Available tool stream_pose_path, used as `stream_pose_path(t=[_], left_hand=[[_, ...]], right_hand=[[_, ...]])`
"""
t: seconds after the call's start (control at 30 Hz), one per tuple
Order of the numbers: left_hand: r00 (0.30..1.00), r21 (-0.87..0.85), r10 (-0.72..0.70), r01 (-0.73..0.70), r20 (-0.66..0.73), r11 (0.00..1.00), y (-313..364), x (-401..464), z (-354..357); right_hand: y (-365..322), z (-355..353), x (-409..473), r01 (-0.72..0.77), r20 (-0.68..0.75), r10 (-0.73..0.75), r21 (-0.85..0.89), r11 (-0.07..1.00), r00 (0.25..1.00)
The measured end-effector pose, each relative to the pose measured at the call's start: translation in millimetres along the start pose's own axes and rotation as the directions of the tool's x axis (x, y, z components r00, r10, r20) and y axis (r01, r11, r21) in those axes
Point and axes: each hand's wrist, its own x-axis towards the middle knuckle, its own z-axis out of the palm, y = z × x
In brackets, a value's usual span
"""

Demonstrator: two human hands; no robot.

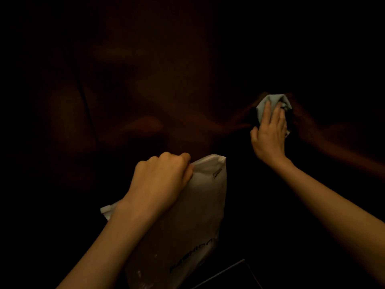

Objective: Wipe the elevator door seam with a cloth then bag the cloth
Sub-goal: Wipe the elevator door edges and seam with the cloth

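The scene is very dark. My right hand (269, 134) presses a crumpled pale grey-green cloth (275, 102) flat against the dark door surface at the right. My left hand (164, 176) is closed on the top edge of a white plastic bag (200, 215) with dark lettering, which hangs down in front of me at lower centre. A thin dark vertical line, perhaps a door seam (87, 113), runs down the left part of the brownish panel. Faint reddish reflections of my arms show on the panel.
A pale straight edge (225, 272), maybe a floor line or sill, shows at the bottom right of the bag. Everything else around is too dark to make out.
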Motion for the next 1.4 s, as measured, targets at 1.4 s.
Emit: stream_pose_path(t=[1.4], left_hand=[[0.998, -0.023, 0.026, -0.025, 0.063, 0.999, -37, 166, -405]], right_hand=[[-90, -205, 184, -0.209, 0.449, 0.215, -0.065, 0.976, 0.867]])
